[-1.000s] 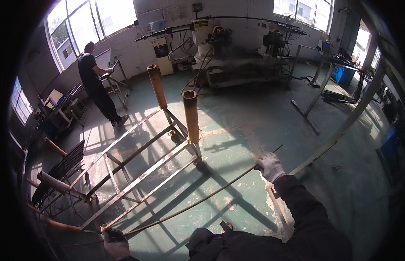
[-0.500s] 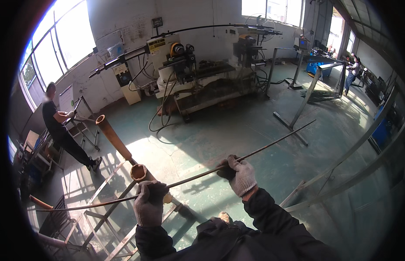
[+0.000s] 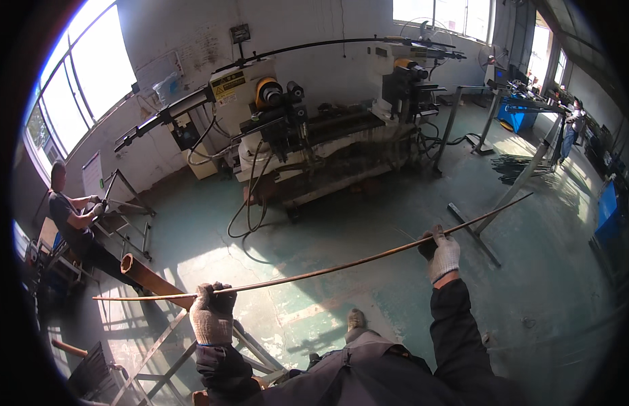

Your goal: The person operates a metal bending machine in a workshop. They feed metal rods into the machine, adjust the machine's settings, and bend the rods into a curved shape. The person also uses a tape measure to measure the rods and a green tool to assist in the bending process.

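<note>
A long thin metal rod (image 3: pixel 328 269), brownish and slightly bowed, stretches across in front of me, its right end higher in the picture. My left hand (image 3: pixel 213 314), in a pale knit glove with dark fingertips, is closed round it toward its left end. Farther along, my gloved right hand (image 3: pixel 441 254) grips the same rod, with a length sticking out beyond the fingers. Behind the left hand a rusty brown tube (image 3: pixel 152 281) leans on a metal frame, partly covered by the hand and rod.
Ahead stands a large two-headed machine (image 3: pixel 321 142) with hoses hanging to the floor. A metal stand (image 3: pixel 487 237) is at right, near the rod's tip. At left, a co-worker (image 3: pixel 74 213) stands by a rack; another person (image 3: pixel 571 128) is far right. A welded frame (image 3: pixel 159 365) lies below left.
My hands have moved apart along the rod, the right one outward to the right. The view has shifted; the machine looks nearer, and the second tube has gone from sight.
</note>
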{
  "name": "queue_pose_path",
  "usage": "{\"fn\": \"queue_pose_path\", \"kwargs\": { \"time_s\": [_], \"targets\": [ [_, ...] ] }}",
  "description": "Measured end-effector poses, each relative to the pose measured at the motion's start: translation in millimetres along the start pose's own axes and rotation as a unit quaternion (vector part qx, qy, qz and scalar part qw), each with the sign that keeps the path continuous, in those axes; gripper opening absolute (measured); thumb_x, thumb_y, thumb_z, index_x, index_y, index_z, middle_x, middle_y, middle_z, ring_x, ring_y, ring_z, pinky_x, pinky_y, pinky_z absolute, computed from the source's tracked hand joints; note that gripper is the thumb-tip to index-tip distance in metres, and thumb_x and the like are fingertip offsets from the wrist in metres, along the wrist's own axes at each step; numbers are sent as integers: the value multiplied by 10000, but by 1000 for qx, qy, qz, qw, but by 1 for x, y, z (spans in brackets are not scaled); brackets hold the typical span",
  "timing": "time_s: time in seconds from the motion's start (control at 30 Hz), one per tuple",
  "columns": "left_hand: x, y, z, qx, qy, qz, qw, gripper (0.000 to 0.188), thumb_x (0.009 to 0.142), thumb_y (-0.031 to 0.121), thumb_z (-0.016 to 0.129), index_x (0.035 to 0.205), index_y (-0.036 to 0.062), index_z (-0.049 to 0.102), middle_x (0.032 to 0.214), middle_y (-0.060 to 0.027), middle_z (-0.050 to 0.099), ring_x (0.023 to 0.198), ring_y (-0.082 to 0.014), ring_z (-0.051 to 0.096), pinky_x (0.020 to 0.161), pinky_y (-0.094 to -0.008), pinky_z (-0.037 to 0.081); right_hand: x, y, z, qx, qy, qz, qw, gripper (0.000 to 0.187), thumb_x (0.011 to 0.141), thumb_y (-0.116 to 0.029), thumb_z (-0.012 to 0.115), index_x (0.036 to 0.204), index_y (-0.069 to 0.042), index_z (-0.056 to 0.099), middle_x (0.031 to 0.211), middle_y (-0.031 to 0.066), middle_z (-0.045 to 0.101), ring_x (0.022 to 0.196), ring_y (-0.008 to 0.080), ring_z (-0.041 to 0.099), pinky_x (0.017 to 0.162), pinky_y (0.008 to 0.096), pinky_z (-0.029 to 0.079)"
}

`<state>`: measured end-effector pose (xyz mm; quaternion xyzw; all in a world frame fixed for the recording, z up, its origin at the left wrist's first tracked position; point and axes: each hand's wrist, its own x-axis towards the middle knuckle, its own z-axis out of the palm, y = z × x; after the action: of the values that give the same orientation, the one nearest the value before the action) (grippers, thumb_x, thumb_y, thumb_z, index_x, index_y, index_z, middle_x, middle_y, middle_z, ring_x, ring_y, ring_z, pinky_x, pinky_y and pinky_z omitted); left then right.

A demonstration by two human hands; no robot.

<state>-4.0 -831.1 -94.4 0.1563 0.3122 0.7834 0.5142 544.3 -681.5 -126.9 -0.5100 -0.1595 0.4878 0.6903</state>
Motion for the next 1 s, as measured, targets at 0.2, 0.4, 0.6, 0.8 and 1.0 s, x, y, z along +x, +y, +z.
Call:
{"fn": "queue_pose_path", "kwargs": {
  "time_s": [0.2,0.4,0.6,0.8,1.0],
  "targets": [
    [141,-37,25,-40,127,12,991,228,1164,293,701,1106,73,693,1045,-137,738,1069,-374,736,1037,-611,616,127,33,160,-148,-62,15,987,351,1143,-389,739,1153,-39,707,903,83,760,740,209,751,616,368,605],
    [277,-53,9,-37,198,34,979,218,1189,302,654,1152,87,653,1076,-123,720,1075,-375,747,957,-564,636,185,47,322,-390,-1,-332,859,293,1075,-268,848,994,-1,757,811,102,740,738,202,750,687,375,589],
    [460,-113,2,5,168,41,985,291,1174,378,683,1170,88,653,1119,-124,727,1088,-372,751,941,-559,673,237,102,568,-354,-370,-562,649,302,890,-107,912,1173,-72,811,1170,116,804,1072,349,778,932,431,645],
    [586,-93,59,49,166,44,984,272,1192,327,658,1177,56,652,1085,-149,727,1003,-361,755,876,-540,692,308,193,793,-615,-407,-496,459,543,973,-309,853,1494,-224,727,1680,156,564,1480,432,560,1204,587,506],
    [634,-75,76,44,182,72,980,264,1195,293,655,1172,31,641,1037,-137,717,941,-330,739,850,-511,690,375,252,853,-629,-442,-413,488,385,973,-447,852,1231,-160,841,1323,147,711,1318,405,608,1099,532,570]
  ]
}}
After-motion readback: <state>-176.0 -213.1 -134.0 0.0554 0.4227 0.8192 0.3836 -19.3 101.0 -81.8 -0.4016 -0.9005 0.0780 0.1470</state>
